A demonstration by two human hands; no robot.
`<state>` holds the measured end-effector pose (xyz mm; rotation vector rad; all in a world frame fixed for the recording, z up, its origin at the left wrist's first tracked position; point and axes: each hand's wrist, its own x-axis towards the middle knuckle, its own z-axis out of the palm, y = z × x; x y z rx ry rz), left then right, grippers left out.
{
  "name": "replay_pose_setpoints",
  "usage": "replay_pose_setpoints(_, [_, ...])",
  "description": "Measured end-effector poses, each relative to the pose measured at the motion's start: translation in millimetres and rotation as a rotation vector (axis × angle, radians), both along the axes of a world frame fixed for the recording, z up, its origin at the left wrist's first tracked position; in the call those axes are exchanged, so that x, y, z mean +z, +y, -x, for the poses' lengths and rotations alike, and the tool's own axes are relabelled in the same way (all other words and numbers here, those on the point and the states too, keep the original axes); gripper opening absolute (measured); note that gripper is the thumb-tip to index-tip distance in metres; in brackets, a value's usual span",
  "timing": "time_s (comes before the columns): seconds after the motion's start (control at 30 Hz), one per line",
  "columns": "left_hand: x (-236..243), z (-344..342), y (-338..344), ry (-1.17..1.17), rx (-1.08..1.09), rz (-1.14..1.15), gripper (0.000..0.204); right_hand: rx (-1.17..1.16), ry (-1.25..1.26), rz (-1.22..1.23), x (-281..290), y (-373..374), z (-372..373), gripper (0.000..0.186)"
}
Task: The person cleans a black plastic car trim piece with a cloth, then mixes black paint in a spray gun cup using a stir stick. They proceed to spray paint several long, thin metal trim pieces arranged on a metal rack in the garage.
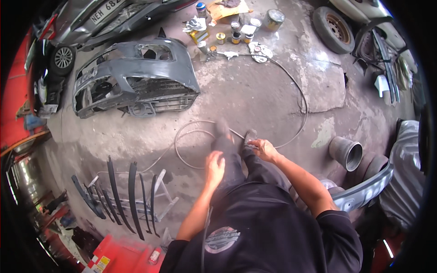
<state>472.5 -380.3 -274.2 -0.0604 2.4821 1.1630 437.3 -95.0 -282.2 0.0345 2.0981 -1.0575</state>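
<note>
In front of my left thigh, my left hand (215, 167) hangs with its fingers loosely curled and nothing visible in them. My right hand (265, 149) is raised over my right leg, fingertips and thumb drawn together; anything small between them is too unclear to name. Beneath both hands are my dark trousers and shoes, the left foot blurred. A thin pale hose (182, 157) loops over the floor around my feet. It curves up on the right toward a spray gun (230, 55) lying near the cans. Ahead on the left rests a grey car bumper (157, 73), touched by neither hand.
Several paint cans (274, 20) stand at the far middle. Dark trim strips (133, 195) lie across a metal stand (163, 200) at left. On the right are a wheel (334, 29), a flared cylindrical container (346, 154) and a silvery bumper piece (364, 187). A car (118, 20) stands far left.
</note>
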Motion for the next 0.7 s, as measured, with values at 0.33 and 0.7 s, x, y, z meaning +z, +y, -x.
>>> replay_pose_setpoints(0.33, [-212.7,378.9,16.9,-0.173,0.03,0.13,0.07,0.086,0.257,0.188,-53.6,-50.3,189.8,0.06])
replay_pose_setpoints(0.7, [-505.4,727.6,86.1,-0.027,0.063,0.299,0.113,0.052,0.067,0.422,-147.5,-126.3,291.1,0.057])
